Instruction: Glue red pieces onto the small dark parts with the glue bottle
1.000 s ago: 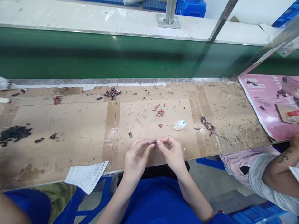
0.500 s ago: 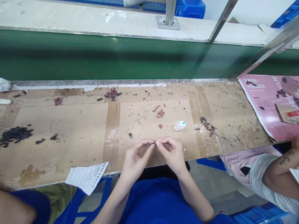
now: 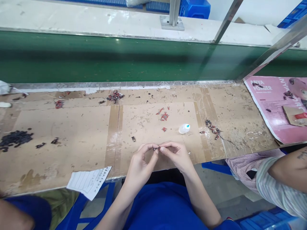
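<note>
Between my fingertips is a small dark part with some red on it (image 3: 156, 148), too small to name more exactly. My left hand (image 3: 143, 161) pinches its left end with thumb and forefinger. On its right end, my right hand (image 3: 177, 156) is pinched shut. Both hands are just above the near edge of the cardboard-covered bench. Beyond them lie a little pile of red pieces with metal tips (image 3: 164, 116) and a smaller red cluster (image 3: 164, 129). A white squeeze bottle (image 3: 184, 128) lies right of these, and a single dark part (image 3: 133, 139) is to the left.
Dark-and-red parts lie in heaps at the back (image 3: 115, 96) and on the right (image 3: 213, 129). A pile of black pieces (image 3: 16, 139) is far left. A paper slip (image 3: 88, 182) overhangs the front edge. Co-workers sit on both sides; a pink poster (image 3: 275, 108) covers the right end.
My left thumb has dropped slightly away from the forefinger, so more of the small part shows between my hands. The co-worker's arm at right has shifted.
</note>
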`<state>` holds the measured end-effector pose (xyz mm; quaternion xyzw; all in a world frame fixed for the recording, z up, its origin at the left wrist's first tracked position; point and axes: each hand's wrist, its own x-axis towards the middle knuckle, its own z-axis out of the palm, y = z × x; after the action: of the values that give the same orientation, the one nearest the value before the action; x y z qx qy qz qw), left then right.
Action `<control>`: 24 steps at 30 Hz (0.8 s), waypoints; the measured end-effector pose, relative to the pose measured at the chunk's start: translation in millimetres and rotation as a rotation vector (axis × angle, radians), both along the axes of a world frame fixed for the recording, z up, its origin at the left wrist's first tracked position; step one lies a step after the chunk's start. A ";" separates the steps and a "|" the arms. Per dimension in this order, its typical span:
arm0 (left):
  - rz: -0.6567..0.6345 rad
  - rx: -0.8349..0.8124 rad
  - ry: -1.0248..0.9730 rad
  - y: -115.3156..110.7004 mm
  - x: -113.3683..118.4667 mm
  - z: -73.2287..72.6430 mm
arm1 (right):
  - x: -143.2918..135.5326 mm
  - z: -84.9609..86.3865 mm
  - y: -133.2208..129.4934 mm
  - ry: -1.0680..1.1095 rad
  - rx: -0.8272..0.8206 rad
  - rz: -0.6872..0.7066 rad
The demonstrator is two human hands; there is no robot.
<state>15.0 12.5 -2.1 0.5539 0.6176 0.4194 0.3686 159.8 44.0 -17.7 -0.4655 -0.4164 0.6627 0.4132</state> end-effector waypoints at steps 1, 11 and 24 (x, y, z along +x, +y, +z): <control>0.000 0.006 0.006 0.6 0.2 -0.1 | -0.7 0.1 -0.5 -0.038 0.032 0.000; -0.007 -0.017 -0.119 3.8 1.0 -6.6 | 0.4 8.0 -6.3 -0.225 0.198 -0.024; -0.023 -0.022 -0.050 3.4 3.2 -5.8 | 3.6 10.2 -11.2 -0.325 0.260 0.007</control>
<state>18.2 15.9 -7.9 0.5465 0.6063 0.4220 0.3946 163.4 32.7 -7.5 -0.5077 -0.5611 0.5210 0.3949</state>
